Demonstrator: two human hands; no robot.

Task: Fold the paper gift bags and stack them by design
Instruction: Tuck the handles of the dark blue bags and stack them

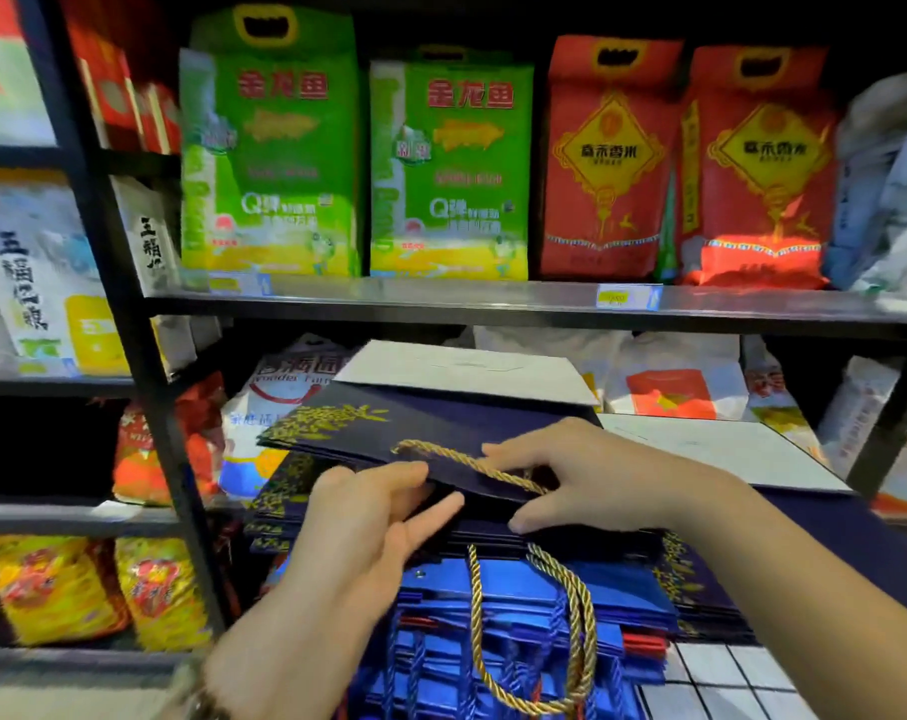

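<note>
Just one flat-folded navy paper gift bag (368, 433) with a gold leafy print is being handled, gripped along its near edge by two hands. The left hand (373, 517) pinches that edge with the thumb on top and the fingers beneath. The right hand (591, 470) clamps it the same way, its fingers lying over the bag's twisted gold rope handle (456, 459) and its thumb under the edge.

Directly below both hands lies a pile of matching navy bags (280, 498); how many it holds cannot be told. A second gold rope loop (581, 631) hangs below the right hand, over a stack of bright blue paper bags (519, 595), also too many to count.

Beyond the hands lie two flat white sheets (467, 368) (721, 449).

Above the hands, a dark metal shelf (441, 298) carries four sacks. Two are green plastic sacks (269, 148) (449, 168) printed "金龙鱼" in red and "Q弹" in white. Two are red sacks (610, 158) (758, 163), each with a yellow diamond label whose characters are too blurred to read surely. One yellow-and-blue price tag (625, 297) sits on the shelf edge, its writing unreadable.
</note>
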